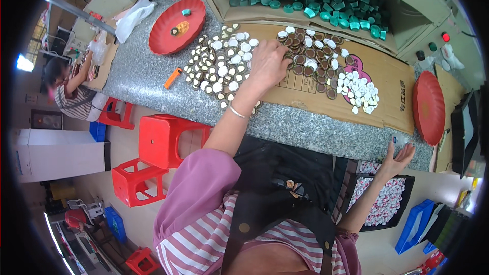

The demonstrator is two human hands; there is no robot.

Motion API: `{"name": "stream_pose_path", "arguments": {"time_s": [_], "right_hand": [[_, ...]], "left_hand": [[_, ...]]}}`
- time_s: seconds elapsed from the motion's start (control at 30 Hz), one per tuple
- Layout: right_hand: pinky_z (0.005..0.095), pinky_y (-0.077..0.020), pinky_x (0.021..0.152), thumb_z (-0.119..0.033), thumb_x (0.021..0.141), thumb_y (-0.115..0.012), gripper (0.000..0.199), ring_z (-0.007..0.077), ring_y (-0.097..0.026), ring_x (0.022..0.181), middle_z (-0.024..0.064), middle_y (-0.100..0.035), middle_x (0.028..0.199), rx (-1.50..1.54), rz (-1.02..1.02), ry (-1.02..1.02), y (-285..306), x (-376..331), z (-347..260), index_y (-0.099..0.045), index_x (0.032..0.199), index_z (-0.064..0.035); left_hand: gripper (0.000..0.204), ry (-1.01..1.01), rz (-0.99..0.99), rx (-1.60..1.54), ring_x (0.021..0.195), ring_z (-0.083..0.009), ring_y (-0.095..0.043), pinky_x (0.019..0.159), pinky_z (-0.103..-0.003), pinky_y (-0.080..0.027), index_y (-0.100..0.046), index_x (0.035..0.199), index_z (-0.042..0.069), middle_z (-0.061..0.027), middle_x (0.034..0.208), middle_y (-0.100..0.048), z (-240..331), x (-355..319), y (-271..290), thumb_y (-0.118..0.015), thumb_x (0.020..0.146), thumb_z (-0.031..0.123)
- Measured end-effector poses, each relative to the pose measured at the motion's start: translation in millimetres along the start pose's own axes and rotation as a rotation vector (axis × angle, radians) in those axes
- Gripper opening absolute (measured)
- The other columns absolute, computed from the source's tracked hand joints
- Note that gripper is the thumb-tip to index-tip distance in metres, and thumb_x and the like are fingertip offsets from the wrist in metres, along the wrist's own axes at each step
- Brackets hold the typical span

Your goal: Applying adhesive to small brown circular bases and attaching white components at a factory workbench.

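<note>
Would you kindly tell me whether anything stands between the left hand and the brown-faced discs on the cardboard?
Nothing visible stands in the way: the left hand has its fingertips at the left edge of the brown-faced discs. What lies directly beneath it is hidden.

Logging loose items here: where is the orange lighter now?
The orange lighter lies left of centre in the head view, on the speckled counter below the left red scalloped tray.
</note>
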State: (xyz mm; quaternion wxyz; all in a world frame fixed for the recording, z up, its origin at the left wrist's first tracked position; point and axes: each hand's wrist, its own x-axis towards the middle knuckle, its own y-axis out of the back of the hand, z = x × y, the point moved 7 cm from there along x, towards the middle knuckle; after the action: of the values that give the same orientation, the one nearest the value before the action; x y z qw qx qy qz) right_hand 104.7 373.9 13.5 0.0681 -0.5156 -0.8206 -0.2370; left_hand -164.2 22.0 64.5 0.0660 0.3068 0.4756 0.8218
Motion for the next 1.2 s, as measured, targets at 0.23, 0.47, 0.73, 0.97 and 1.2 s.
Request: {"name": "stream_pose_path", "arguments": {"time_s": [0.23, 0.47, 0.73, 0.97, 1.2], "right_hand": [[0.0315, -0.0319, 0.098, -0.006, 0.083, -0.061, 0.054, 0.0198, -0.043, 0.115, 0.0169, -0.044, 0.126, 0.023, -0.157, -0.041, -15.2, 19.4, 9.6, -0.034, 0.128, 0.0046], [0.0277, -0.0447, 0.077, -0.007, 0.087, -0.052, 0.022, 0.0154, -0.053, 0.084, 0.0094, -0.054, 0.096, 0.178, -0.127, 0.017, -24.2, -6.0, -29.8, -0.046, 0.107, 0.0011], [0.0197, -0.043, 0.062, -0.004, 0.08, -0.061, 0.02, 0.0062, -0.052, 0.071, 0.0011, -0.057, 0.081, 0.371, -0.772, -0.22, -145.1, -103.1, -118.6, -0.052, 0.098, -0.0029], [0.0189, -0.0403, 0.056, -0.003, 0.08, -0.06, 0.021, 0.0051, -0.049, 0.064, 0.0013, -0.056, 0.079, 0.62, -0.843, -0.488, -167.1, -114.9, -120.2, -0.051, 0.099, -0.0027], [0.0207, -0.0435, 0.055, -0.004, 0.084, -0.055, 0.029, 0.0079, -0.05, 0.071, 0.006, -0.051, 0.097, 0.678, -0.838, -0.483, -167.6, -117.9, -123.3, -0.046, 0.112, -0.0009]], "left_hand": [[0.018, -0.04, -0.063, -0.075, 0.082, -0.0304, -0.054, 0.073, -0.04, -0.044, -0.063, 0.086, 0.003, -0.0118, 0.084, -0.058, 4.1, -0.7, -9.2, -0.065, 0.069, 0.007], [0.015, 0.532, -0.184, -1.262, 0.07, -0.0084, -0.059, 0.064, -0.022, -0.049, -0.06, 0.098, -0.001, -0.0027, 0.079, -0.061, 22.0, -61.6, -14.1, -0.056, 0.084, 0.002], [0.017, 0.485, -0.369, -1.405, 0.07, -0.0088, -0.06, 0.066, -0.021, -0.051, -0.061, 0.1, -0.002, -0.0025, 0.083, -0.057, 64.0, -99.9, -23.6, -0.054, 0.084, -0.001], [0.042, 0.249, -0.305, -1.488, 0.089, -0.0101, -0.053, 0.075, -0.023, -0.049, -0.055, 0.114, 0.001, -0.0051, 0.105, -0.051, 64.8, -101.6, -14.7, -0.061, 0.074, -0.011], [0.04, 0.226, -0.304, -1.589, 0.091, -0.0141, -0.056, 0.082, -0.026, -0.049, -0.051, 0.116, -0.001, -0.0066, 0.112, -0.05, 57.4, -105.9, -27.3, -0.058, 0.078, -0.01]]}}
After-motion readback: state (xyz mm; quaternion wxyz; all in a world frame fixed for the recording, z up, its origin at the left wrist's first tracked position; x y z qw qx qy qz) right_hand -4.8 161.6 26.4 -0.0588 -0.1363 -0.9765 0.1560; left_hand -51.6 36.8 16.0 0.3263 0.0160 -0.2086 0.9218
